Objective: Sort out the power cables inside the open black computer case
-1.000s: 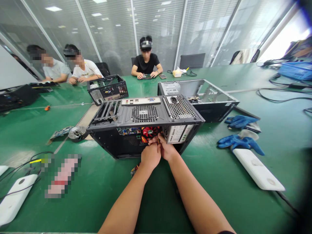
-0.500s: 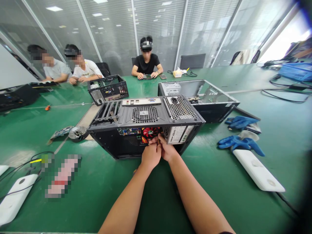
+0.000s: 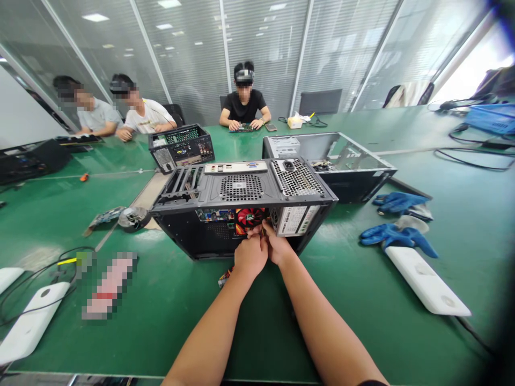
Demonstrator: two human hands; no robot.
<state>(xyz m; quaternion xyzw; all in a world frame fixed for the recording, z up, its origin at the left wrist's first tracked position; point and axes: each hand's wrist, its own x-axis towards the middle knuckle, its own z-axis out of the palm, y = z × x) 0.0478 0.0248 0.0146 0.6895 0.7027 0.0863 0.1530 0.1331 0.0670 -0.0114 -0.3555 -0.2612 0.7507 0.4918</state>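
An open black computer case (image 3: pixel 241 182) lies in front of me, its rear panel facing up. Inside its near opening are a red fan (image 3: pixel 248 219) and a labelled power supply (image 3: pixel 298 221). Below the fan my left hand (image 3: pixel 251 256) is closed, touching my right hand (image 3: pixel 277 245). Both sets of fingers pinch thin power supply cables (image 3: pixel 264 231) at the opening's edge; the exact grip is partly hidden. A multicoloured wire bundle with a connector (image 3: pixel 224 278) hangs beside my left wrist.
Behind stand another open case (image 3: pixel 350 179) and a smaller black case (image 3: pixel 183 145). Blue gloves (image 3: pixel 398 238) and a white power strip (image 3: pixel 426 281) lie right. Another power strip (image 3: pixel 36 319) and a tape roll (image 3: pixel 134 218) are left. Several people sit across the green table (image 3: pixel 161 332).
The view has shifted slightly, so the scene sits a little further right. The wire bundle by my left wrist swung out of sight and shows again. Both hands keep their place at the case.
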